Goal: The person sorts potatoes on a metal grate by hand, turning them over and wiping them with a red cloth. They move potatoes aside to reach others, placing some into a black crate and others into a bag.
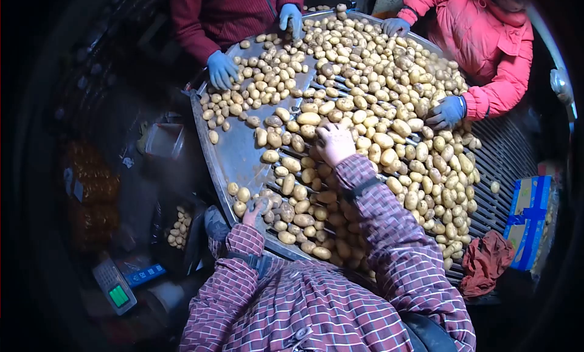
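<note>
The right arm [395,230] is stretching over the table [226,139], the right hand [335,144] reaching palm-down, fingers curling; the left arm [234,276] is bending, the left hand [255,212] hovering or resting at the table's near edge.

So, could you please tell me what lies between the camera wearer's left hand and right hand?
Loose potatoes lie on the table between the left hand and the right hand, as the head view shows.

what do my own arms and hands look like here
The left sleeve and right sleeve match: purplish red check with pale grid lines, each crossed by a dark band above the cuff. Beyond them show the left hand and right hand; whether either wears a thin glove, I cannot tell.
</note>
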The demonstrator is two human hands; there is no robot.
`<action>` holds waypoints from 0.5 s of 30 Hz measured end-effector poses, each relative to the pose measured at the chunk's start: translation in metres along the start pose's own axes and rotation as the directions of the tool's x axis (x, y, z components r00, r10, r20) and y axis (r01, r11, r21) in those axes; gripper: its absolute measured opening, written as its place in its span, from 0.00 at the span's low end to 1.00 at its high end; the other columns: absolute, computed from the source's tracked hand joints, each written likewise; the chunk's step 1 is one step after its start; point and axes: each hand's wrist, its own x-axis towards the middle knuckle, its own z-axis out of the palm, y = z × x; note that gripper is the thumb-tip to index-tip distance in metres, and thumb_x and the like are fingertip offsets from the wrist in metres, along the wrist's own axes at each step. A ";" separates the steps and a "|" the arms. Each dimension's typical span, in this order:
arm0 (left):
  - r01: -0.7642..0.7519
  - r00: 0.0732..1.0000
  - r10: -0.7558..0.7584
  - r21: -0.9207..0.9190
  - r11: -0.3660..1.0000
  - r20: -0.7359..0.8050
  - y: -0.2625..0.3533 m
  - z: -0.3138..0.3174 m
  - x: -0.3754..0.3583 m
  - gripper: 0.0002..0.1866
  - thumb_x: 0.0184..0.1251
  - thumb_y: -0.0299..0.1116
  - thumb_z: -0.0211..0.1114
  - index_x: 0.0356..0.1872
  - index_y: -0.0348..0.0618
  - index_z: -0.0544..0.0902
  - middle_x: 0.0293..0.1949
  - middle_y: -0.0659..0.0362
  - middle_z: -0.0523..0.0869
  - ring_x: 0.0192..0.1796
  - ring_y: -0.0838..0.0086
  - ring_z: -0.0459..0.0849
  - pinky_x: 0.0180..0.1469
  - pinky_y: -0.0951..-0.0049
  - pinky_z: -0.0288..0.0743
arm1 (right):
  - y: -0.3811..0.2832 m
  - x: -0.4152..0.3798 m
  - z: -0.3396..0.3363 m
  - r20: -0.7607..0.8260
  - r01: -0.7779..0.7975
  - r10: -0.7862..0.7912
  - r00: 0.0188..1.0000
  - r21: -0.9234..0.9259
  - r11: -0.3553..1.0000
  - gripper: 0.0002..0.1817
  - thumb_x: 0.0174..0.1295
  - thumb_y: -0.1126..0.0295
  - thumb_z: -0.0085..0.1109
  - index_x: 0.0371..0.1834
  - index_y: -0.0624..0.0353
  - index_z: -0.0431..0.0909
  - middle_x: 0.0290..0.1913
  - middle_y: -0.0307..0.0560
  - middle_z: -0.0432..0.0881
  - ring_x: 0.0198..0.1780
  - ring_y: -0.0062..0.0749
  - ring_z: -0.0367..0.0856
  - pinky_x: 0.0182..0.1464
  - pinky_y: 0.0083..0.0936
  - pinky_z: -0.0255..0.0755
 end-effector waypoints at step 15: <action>0.268 0.961 -0.260 -0.089 0.959 0.098 0.064 0.070 -0.034 0.24 0.71 0.47 0.59 0.61 0.45 0.74 0.50 0.54 0.82 0.45 0.62 0.85 0.44 0.58 0.84 | -0.005 -0.028 0.022 0.054 -0.336 0.340 0.939 0.358 0.871 0.27 0.52 0.73 0.62 0.59 0.58 0.74 0.60 0.55 0.74 0.62 0.50 0.73 0.65 0.37 0.68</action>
